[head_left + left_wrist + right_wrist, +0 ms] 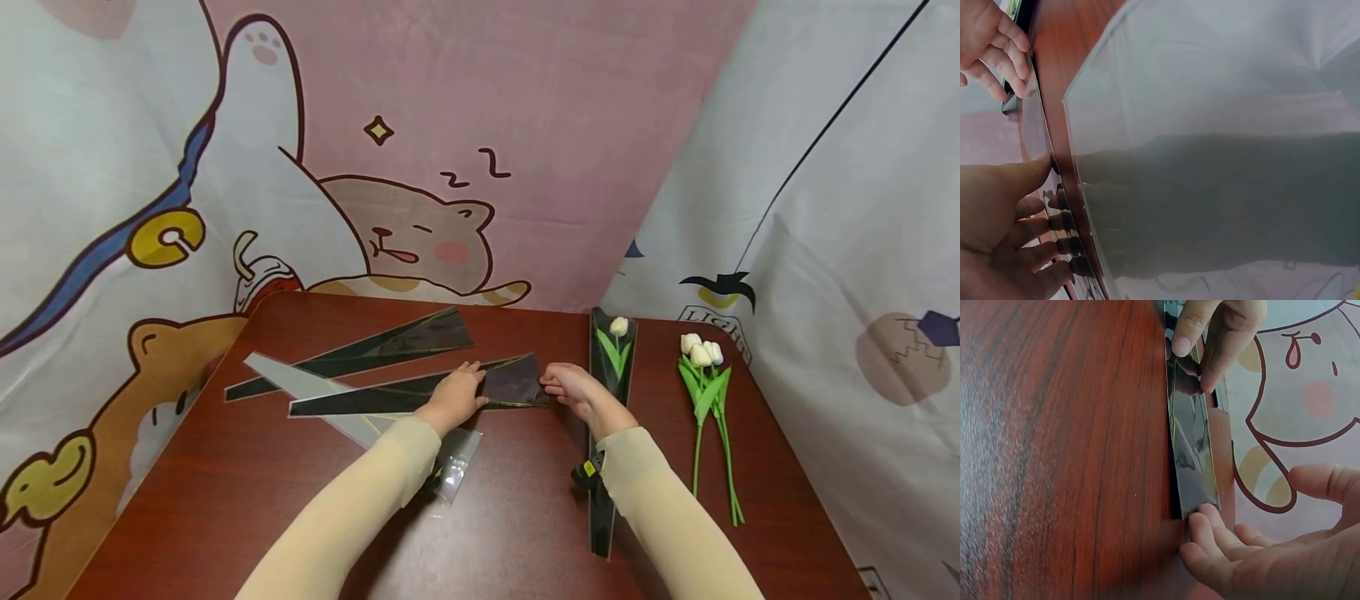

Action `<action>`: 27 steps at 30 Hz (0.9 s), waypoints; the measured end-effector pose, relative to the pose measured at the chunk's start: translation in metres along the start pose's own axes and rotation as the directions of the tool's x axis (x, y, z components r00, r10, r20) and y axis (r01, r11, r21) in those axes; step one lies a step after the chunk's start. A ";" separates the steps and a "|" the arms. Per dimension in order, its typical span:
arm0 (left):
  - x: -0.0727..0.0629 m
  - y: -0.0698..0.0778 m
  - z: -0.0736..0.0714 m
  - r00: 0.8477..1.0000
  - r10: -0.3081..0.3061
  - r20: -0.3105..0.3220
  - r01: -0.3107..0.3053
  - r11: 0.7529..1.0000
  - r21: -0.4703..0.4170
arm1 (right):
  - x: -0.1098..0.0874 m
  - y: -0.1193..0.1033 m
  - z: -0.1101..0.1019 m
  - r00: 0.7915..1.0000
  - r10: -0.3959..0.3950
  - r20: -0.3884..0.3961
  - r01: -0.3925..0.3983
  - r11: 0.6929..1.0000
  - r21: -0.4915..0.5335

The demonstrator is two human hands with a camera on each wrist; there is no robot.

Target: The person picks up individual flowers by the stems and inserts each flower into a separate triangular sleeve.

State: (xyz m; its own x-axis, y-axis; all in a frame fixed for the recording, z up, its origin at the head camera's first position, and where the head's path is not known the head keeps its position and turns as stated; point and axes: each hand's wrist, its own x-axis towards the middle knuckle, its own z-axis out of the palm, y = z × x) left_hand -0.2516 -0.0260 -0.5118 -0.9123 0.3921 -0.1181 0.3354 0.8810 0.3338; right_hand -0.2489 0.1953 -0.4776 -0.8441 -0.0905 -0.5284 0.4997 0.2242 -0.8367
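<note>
A long tapered black flower sleeve [517, 383] lies crosswise on the table, its wide end to the right. My left hand [456, 396] rests on the sleeve near that end; its fingers are spread on the surface in the right wrist view. At the wide edge is my right hand [577, 390]. Its fingertips [1200, 522] touch the edge, and the thumb stands apart in the right wrist view. Under the black sleeve lies a grey, pale-backed sleeve [281, 375]. A translucent plastic sheet [1210, 200] fills much of the left wrist view.
Another black sleeve [390, 346] lies behind. To the right, a black sleeve [602, 517] holds one white tulip [618, 327], partly under my right arm. Several loose white tulips [701, 354] lie farther right. A clear plastic piece [457, 471] sits by my left wrist.
</note>
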 end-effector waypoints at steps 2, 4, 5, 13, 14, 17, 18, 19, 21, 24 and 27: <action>0.000 0.000 0.000 1.000 0.001 -0.004 -0.001 1.000 -0.004 | 0.000 0.000 0.001 1.000 -0.001 -0.004 0.001 1.000 0.013; 0.000 0.000 -0.001 1.000 0.002 -0.006 -0.002 1.000 -0.007 | 0.001 -0.001 0.002 1.000 -0.003 -0.005 0.003 1.000 0.020; 0.000 0.000 -0.001 1.000 0.002 -0.004 -0.002 1.000 -0.008 | 0.001 -0.001 0.002 1.000 -0.001 -0.009 0.001 1.000 0.025; 0.000 0.000 -0.001 1.000 0.004 0.007 -0.004 1.000 -0.017 | 0.000 0.000 0.005 0.999 0.018 -0.027 -0.016 0.998 0.067; 0.000 0.000 -0.001 1.000 0.004 0.007 -0.004 1.000 -0.018 | 0.001 0.000 0.005 0.999 0.018 -0.030 -0.016 0.997 0.072; 0.000 -0.001 0.000 1.000 0.005 0.005 -0.005 1.000 -0.016 | 0.002 0.001 0.005 0.999 0.008 -0.042 -0.005 0.998 0.066; 0.000 -0.001 0.000 1.000 0.005 0.002 -0.005 1.000 -0.016 | 0.002 0.002 0.005 0.999 0.005 -0.050 -0.003 0.999 0.054; 0.000 -0.001 0.000 1.000 0.007 0.000 -0.007 1.000 -0.013 | 0.003 0.003 0.006 0.998 0.001 -0.059 0.001 0.999 0.036; 0.000 -0.002 -0.001 1.000 0.013 -0.008 -0.013 1.000 -0.017 | 0.005 0.004 0.006 0.998 -0.007 -0.068 0.006 1.000 -0.012; -0.002 -0.001 -0.002 1.000 0.026 -0.013 -0.026 0.999 -0.027 | 0.005 0.006 0.006 0.997 -0.024 -0.070 0.018 0.996 -0.092; -0.005 0.003 -0.005 0.999 0.041 -0.028 -0.042 0.997 -0.060 | 0.003 0.007 0.008 0.997 -0.053 -0.059 0.044 0.989 -0.141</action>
State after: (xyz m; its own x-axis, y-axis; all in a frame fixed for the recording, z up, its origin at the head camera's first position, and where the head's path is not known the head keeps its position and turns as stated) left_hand -0.2468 -0.0269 -0.5053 -0.9041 0.4201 -0.0784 0.3591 0.8462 0.3937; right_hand -0.2462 0.1890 -0.4866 -0.8794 -0.0445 -0.4739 0.4297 0.3543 -0.8306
